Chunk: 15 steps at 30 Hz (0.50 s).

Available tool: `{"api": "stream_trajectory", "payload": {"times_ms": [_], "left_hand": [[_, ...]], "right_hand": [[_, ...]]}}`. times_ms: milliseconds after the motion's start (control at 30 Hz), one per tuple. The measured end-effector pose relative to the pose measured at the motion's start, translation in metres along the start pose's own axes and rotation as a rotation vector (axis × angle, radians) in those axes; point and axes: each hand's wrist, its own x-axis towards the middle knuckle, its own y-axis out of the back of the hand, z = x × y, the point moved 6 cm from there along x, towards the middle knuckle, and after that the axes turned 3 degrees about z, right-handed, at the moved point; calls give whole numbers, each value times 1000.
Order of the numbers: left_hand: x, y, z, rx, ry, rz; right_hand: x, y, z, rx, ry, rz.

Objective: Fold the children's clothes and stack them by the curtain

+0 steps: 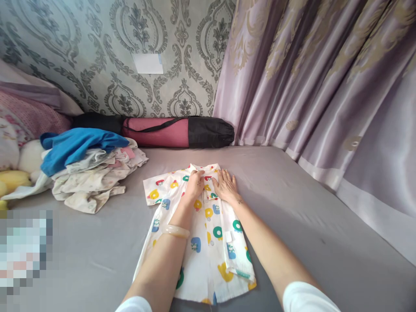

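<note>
A small white short-sleeved shirt (195, 225) printed with colourful shapes lies spread on the grey bed sheet, collar away from me. My left hand (195, 185) is on its upper front just below the collar, fingers curled in on the cloth; their tips are partly hidden. Flat on the shirt's right shoulder edge rests my right hand (225, 186), fingers stretched out. That side of the shirt is folded inward, with a small white tag (229, 236) showing. The sleeve on the left (156, 190) is spread outward. A pale bangle (176, 231) circles my left forearm.
A pile of clothes (94, 171), topped by a blue garment (81, 145), sits at the left. A pink and black rolled bag (159, 132) lies along the patterned wall (182, 34). Purple curtains (292, 78) hang at the right. A blurred-out object (24, 249) is at lower left.
</note>
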Motion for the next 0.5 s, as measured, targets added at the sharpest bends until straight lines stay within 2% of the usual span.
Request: {"api": "stream_trajectory", "payload": {"times_ms": [167,500], "left_hand": [[0,0,-1,-14,25,19],[0,-3,2,65,44,-28]], "right_hand": [[0,2,-1,-18,-10,-12],[2,-4,1,-12,-24,-7]]}}
